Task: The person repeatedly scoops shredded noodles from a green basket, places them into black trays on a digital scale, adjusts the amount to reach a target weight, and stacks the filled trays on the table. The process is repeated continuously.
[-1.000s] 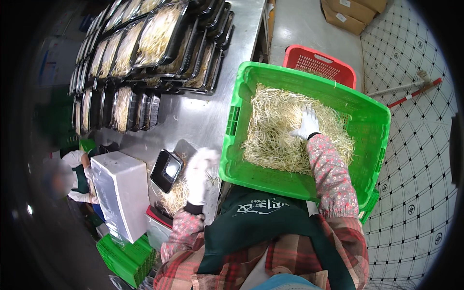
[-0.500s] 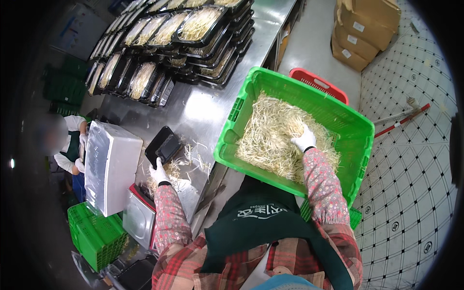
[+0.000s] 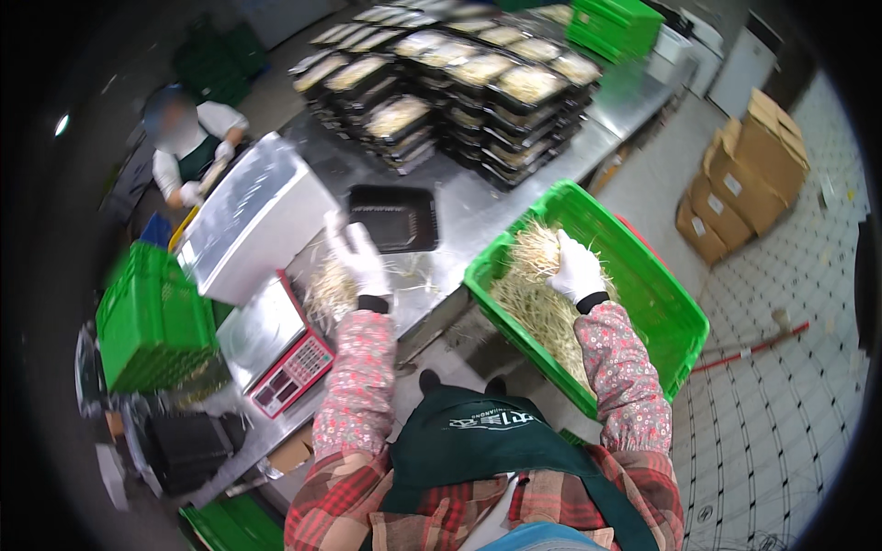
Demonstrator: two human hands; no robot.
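Observation:
White gloves cover both my hands. My right hand (image 3: pixel 578 266) is closed round a bunch of bean sprouts (image 3: pixel 535 253), held above the heap of sprouts (image 3: pixel 537 317) in the green crate (image 3: pixel 661 275). My left hand (image 3: pixel 362 261) is over the steel table with its fingers apart and nothing in it. Just beyond those fingers, a black plastic tray (image 3: pixel 393 219) lies flat with no sprouts in it. Loose sprouts (image 3: pixel 328 292) are piled on the table beside my left hand.
Stacks of filled black trays (image 3: pixel 519 92) cover the table's far part. Left of my hand stands a white foam box (image 3: pixel 266 220), with a red-edged weighing scale (image 3: pixel 285 363) nearer me. Another person (image 3: pixel 193 147) works beyond the box. Cardboard boxes (image 3: pixel 744 184) stand at right.
My left hand has let go of the black tray, which now lies on the table. My right hand has lifted a bunch of sprouts from the heap. The whole view has turned.

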